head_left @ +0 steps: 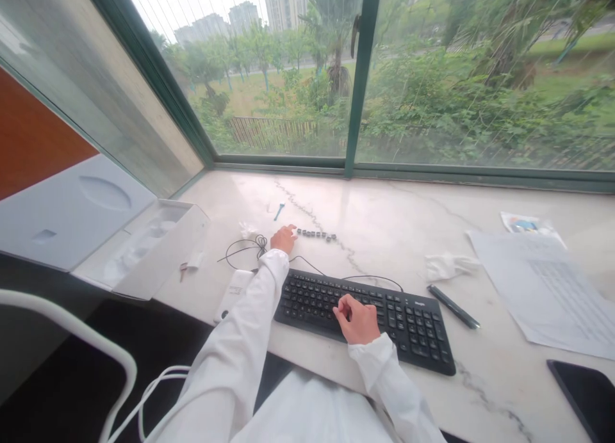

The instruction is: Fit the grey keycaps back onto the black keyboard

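My left hand point(283, 239) is stretched forward on the marble-look surface, its thumb and forefinger closing on the keycap at the left end of a row of small black keycaps point(317, 234). Below it lies a black keyboard point(317, 297), set at a slant. Over the keyboard's middle, my right hand point(358, 319) is closed, thumb and forefinger curled together; whatever they hold is hidden. A small blue tool point(279, 211) rests beyond my left hand. Beside that wrist is a loosely coiled black cable point(259, 243).
An open white box point(144, 251) stands at left, near a key point(183, 271). Under my left forearm lies a white device point(234, 294). To the right are a black pen point(454, 306), crumpled tissue point(450, 266), printed paper point(542, 283) and a dark phone point(583, 392). Windows close off the back.
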